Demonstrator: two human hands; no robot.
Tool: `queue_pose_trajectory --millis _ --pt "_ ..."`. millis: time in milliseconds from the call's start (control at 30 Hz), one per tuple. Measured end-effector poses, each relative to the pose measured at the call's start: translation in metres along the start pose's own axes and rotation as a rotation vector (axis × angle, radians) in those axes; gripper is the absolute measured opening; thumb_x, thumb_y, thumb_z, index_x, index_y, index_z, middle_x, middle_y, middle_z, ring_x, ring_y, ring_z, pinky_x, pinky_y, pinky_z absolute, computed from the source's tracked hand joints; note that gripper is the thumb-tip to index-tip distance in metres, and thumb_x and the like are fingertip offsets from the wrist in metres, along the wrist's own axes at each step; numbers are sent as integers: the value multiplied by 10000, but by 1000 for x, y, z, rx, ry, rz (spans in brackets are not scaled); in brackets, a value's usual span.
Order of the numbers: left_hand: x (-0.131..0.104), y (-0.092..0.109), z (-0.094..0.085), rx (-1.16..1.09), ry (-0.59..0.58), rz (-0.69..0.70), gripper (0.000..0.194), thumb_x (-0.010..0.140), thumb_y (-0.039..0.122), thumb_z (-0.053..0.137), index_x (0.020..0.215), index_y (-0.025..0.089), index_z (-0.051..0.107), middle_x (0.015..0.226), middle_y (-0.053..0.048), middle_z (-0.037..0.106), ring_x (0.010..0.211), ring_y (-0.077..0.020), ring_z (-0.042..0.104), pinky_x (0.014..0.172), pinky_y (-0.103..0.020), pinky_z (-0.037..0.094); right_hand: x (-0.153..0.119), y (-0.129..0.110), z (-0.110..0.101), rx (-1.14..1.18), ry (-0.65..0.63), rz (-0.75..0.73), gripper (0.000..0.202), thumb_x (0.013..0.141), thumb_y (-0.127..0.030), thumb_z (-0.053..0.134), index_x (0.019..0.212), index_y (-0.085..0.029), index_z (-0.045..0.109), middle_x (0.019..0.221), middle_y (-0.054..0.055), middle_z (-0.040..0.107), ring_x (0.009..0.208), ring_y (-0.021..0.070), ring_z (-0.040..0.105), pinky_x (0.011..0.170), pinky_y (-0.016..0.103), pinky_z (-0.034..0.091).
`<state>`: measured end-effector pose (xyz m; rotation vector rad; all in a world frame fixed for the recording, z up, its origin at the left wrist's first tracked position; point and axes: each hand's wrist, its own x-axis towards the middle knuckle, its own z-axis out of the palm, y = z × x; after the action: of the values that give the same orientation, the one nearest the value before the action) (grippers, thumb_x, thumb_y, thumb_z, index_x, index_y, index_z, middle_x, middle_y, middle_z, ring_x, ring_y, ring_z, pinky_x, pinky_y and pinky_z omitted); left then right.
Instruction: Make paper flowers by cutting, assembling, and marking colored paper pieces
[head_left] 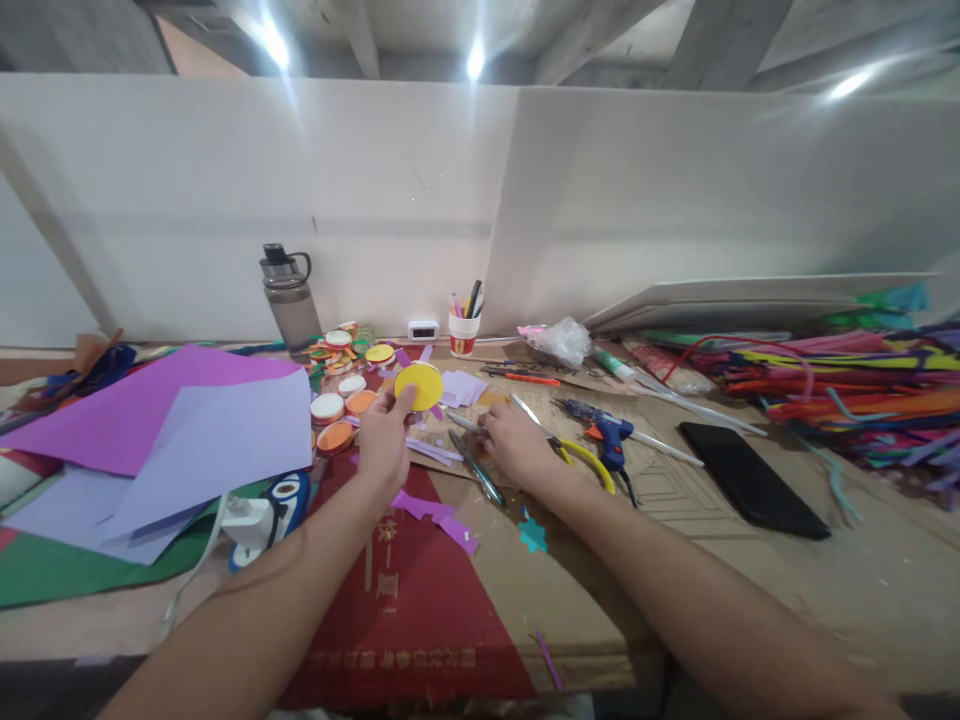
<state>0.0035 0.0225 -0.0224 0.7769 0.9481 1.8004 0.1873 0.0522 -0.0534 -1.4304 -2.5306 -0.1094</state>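
My left hand (384,440) holds up a yellow paper disc (420,385) by its lower left edge, above the cardboard work surface (675,520). My right hand (514,440) rests palm down on the cardboard, its fingers on a thin silvery tool (466,424) beside a pair of scissors (477,468). Yellow-handled scissors (589,462) lie just right of that hand. Purple paper scraps (439,515) and a small teal cut-out (533,535) lie between my forearms.
Purple and lilac sheets (187,420) cover the left. Several round paper discs (341,400), a water bottle (291,300), a pen cup (464,330), a blue glue gun (607,430), a black phone (754,480) and a heap of coloured strips (862,385) surround the hands. A white partition (525,200) stands behind.
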Motion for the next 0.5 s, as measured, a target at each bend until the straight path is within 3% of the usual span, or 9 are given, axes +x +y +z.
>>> queue_pose_trajectory --millis 267,367,500 --pt "0 1 0 -4 -23 -9 325 641 349 796 874 158 675 921 -36 686 713 -94 580 594 -202 394 1 -10 -7 -47 -5 8 212 849 -155 518 967 -81 678 1039 214 624 987 316 549 821 385 411" --pt "-3 2 1 24 1 -6 318 640 336 794 866 154 663 891 -29 686 672 -86 570 549 -193 372 0 -10 -14 45 33 56 208 831 -130 516 985 -79 646 1041 202 631 998 298 556 837 364 403" --pt "-6 2 1 8 -8 -26 332 620 322 803 867 154 656 801 -8 671 590 -71 538 507 -195 346 2 -6 -17 268 65 155 219 846 -128 484 1033 -135 598 960 135 661 865 241 596 722 316 398"
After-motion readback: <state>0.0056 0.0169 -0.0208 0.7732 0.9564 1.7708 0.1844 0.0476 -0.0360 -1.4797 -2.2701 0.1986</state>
